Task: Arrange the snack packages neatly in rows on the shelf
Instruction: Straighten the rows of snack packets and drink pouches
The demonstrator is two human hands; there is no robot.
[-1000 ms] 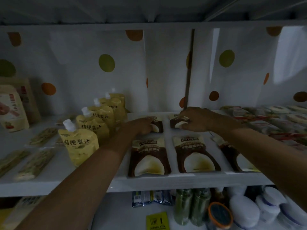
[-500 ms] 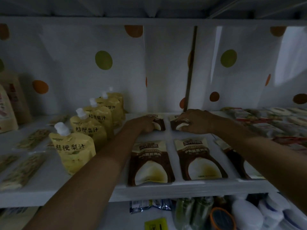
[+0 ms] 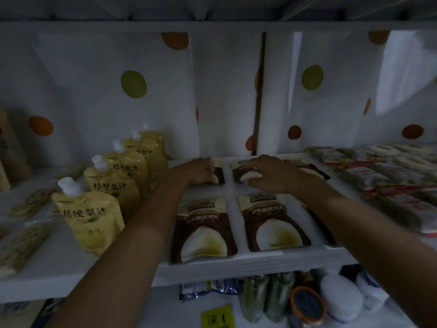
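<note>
White shelf (image 3: 212, 268): brown packages (image 3: 203, 229) flat, rowed.

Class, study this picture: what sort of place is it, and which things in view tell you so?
Probably a small shop or stockroom. The white shelf carries repeated identical goods: a row of yellow spouted pouches, brown snack packages laid flat in rows, and more stock on the lower shelf.

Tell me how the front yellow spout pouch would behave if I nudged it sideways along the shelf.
The front yellow spout pouch stands upright on a narrow base with its cap on top, so it would probably tip rather than slide. Its soft, bulging body suggests liquid, likely heavy for its size. It might knock the next pouch behind it.
</note>
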